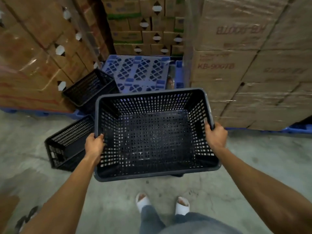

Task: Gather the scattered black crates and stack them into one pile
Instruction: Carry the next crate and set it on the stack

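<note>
Nearest, two bare forearms reach out over grey trousers and white open-toed sandals (182, 206) on the concrete floor (33, 166). Going left to right: a black perforated plastic crate lying on its side (67, 146) rests on the floor, and beyond it a second black mesh crate sitting tilted (87, 88) leans against shrink-wrapped brown cartons (33, 65), beside a blue plastic lattice pallet (140, 71). Left hand (94, 146) has fingers curled over the left rim of the large black perforated crate held open-side up (152, 135); right hand (217, 137) grips the right rim likewise. That crate appears lifted clear of the floor, in front of the body.

Judging from this, the carried crate probably should start or join the pile. Keep it level, both grips even, line its base up squarely with the target crate's rim before lowering, and right the tipped crate first so everything nests.
</note>
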